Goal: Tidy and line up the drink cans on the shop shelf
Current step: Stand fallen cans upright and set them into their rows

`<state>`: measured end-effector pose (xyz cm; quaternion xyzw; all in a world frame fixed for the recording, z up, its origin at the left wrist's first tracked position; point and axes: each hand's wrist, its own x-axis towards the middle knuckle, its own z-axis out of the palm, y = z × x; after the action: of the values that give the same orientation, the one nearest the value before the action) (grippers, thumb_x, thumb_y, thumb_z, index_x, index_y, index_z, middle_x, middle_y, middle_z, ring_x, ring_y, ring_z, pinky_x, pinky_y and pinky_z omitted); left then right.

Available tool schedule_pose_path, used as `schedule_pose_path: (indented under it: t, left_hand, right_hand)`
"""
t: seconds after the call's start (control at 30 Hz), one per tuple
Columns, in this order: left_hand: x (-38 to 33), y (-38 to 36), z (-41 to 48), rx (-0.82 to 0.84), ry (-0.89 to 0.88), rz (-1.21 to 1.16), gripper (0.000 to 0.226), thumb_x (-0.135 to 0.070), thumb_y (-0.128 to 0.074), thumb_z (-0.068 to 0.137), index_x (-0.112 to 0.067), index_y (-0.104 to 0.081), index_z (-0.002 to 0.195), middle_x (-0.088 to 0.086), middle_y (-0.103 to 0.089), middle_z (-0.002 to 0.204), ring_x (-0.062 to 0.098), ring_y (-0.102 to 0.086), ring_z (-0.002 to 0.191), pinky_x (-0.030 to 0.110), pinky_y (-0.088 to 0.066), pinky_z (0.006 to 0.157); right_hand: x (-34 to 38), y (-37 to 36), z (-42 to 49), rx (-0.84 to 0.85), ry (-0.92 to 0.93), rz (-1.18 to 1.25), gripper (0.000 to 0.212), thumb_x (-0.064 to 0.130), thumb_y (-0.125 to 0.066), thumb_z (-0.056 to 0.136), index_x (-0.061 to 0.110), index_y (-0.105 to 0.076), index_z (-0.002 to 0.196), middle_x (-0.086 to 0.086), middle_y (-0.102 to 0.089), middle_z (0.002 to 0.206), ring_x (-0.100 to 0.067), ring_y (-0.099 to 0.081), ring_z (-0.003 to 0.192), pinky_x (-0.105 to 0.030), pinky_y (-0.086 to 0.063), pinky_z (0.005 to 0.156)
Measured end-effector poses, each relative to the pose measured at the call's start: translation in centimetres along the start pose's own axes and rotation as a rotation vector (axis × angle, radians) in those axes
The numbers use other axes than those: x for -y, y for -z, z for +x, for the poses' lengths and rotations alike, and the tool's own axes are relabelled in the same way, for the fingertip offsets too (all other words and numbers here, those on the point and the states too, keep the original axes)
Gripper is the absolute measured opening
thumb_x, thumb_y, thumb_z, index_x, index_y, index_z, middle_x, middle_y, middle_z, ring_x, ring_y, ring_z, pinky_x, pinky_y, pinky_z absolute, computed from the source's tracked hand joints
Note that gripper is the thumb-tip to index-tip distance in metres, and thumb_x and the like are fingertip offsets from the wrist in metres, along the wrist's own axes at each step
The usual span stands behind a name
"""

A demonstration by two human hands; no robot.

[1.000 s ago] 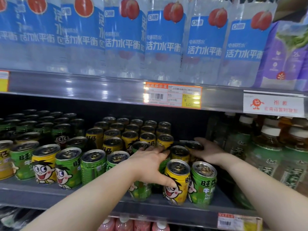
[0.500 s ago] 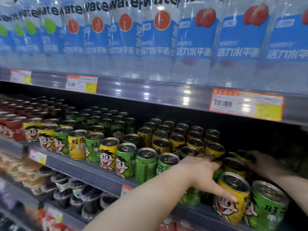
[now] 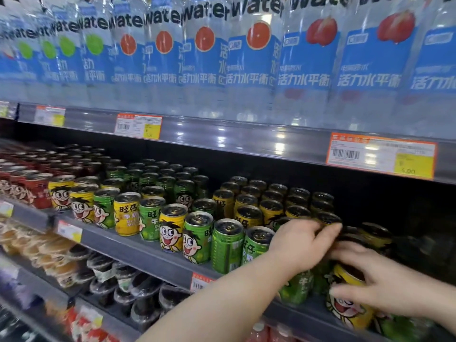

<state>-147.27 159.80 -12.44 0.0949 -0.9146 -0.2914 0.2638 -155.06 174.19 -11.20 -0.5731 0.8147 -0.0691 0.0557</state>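
At the shelf's front edge [image 3: 148, 255], the right hand [image 3: 385, 282] curls its grip round an upright yellow cartoon-face can [image 3: 345, 309], directly beneath it. The left hand [image 3: 301, 243] lies flat over green cans [image 3: 296, 287] behind; its grip holds nothing that I can see.

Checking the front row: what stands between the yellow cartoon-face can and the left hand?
In the head view, three green cans stand between the yellow cartoon-face can and the left hand.

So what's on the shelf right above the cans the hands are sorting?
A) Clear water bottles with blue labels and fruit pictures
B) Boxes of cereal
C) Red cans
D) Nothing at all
A: the shelf above the drink cans holds a row of clear water bottles with blue labels showing fruit, while both hands, left and right, work among the cans below.
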Motion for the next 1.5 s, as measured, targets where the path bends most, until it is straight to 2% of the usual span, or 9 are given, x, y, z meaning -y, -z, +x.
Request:
schedule_pose_path:
  t: [0.1,0.27,0.37,0.47,0.63,0.8,1.07,1.27,1.5]
  left_hand:
    - [0.3,0.2,0.0,-0.036,0.002,-0.065,0.056,-0.054,-0.033,0.085,-0.010,-0.066,0.094,0.015,-0.065,0.099,0.032,-0.058,0.096,0.038,-0.047,0.080]
    - [1.2,2.0,-1.3,-0.062,-0.165,0.144,0.034,-0.036,-0.043,0.090,-0.015,-0.063,0.109,0.009,-0.062,0.109,0.027,-0.055,0.103,0.040,-0.045,0.091]
    - [3.1,5.4,-2.6,-0.128,-0.214,0.260,0.030,-0.031,-0.047,0.091,-0.015,-0.063,0.111,0.005,-0.064,0.108,0.024,-0.056,0.103,0.036,-0.042,0.093]
    - [6.7,9.6,-3.9,-0.208,-0.155,0.379,0.029,-0.034,-0.050,0.089,-0.016,-0.064,0.107,0.003,-0.064,0.102,0.022,-0.056,0.100,0.037,-0.044,0.090]
    - [13.1,15.9,-6.1,-0.249,0.143,0.455,0.070,-0.066,-0.051,0.074,-0.014,-0.055,0.122,0.005,-0.057,0.119,0.023,-0.049,0.115,0.034,-0.040,0.097]
    - [17.5,19.1,-7.0,0.089,0.290,0.650,0.117,-0.081,-0.054,0.055,-0.016,-0.019,0.146,0.009,-0.025,0.152,0.025,-0.021,0.141,0.036,-0.023,0.112]
    - [23.4,23.1,-8.9,0.124,0.408,0.781,0.102,-0.067,-0.059,0.070,-0.022,-0.011,0.147,0.002,-0.015,0.156,0.025,-0.011,0.143,0.048,-0.018,0.113]
    - [26.3,25.8,-9.9,0.098,0.420,0.788,0.092,-0.062,-0.054,0.077,-0.020,-0.014,0.147,0.002,-0.018,0.155,0.022,-0.015,0.142,0.047,-0.020,0.112]
    - [27.1,25.7,-8.0,0.055,0.437,0.896,0.092,-0.074,-0.046,0.073,-0.021,-0.022,0.145,0.000,-0.030,0.151,0.019,-0.019,0.142,0.054,0.006,0.112]
  right_hand:
    - [0.4,-1.1,-0.3,-0.054,-0.022,-0.200,0.068,0.060,-0.046,0.085,0.042,-0.015,0.143,0.019,-0.005,0.151,-0.007,-0.019,0.137,-0.021,-0.025,0.111]
    - [1.5,-1.1,-0.5,-0.071,-0.089,-0.235,0.074,0.057,-0.049,0.085,0.041,-0.006,0.144,0.020,-0.005,0.152,-0.005,-0.017,0.138,-0.024,-0.023,0.113]
    - [2.1,-0.9,-0.3,-0.058,-0.115,-0.212,0.082,0.072,-0.048,0.074,0.042,-0.012,0.142,0.020,-0.014,0.151,-0.006,-0.019,0.137,-0.027,-0.022,0.114]
    - [3.7,0.1,0.5,-0.097,-0.146,-0.096,0.106,0.094,-0.019,0.049,0.039,-0.024,0.139,0.018,-0.028,0.142,-0.008,-0.028,0.134,-0.027,-0.027,0.112]
    - [9.2,0.5,4.8,-0.251,-0.017,-0.023,0.049,0.055,-0.051,0.085,0.033,-0.046,0.128,0.011,-0.046,0.130,-0.010,-0.045,0.121,-0.026,-0.037,0.104]
    - [15.6,-0.8,11.3,-0.182,0.080,-0.051,0.053,0.049,-0.055,0.085,0.026,-0.045,0.131,0.001,-0.047,0.133,-0.020,-0.044,0.124,-0.037,-0.039,0.104]
    - [21.7,-2.8,19.4,-0.055,-0.008,-0.095,0.084,0.060,-0.054,0.081,0.020,-0.020,0.147,-0.008,-0.029,0.151,-0.028,-0.031,0.137,-0.043,-0.034,0.109]
    - [22.9,-4.0,21.5,-0.037,-0.127,-0.229,0.092,0.076,-0.050,0.070,0.022,-0.031,0.142,-0.007,-0.041,0.145,-0.033,-0.030,0.136,-0.043,-0.031,0.108]
    - [23.9,-5.0,22.2,-0.127,-0.207,-0.085,0.082,0.067,-0.059,0.071,0.021,-0.036,0.135,-0.005,-0.045,0.140,-0.028,-0.033,0.134,-0.047,-0.024,0.111]
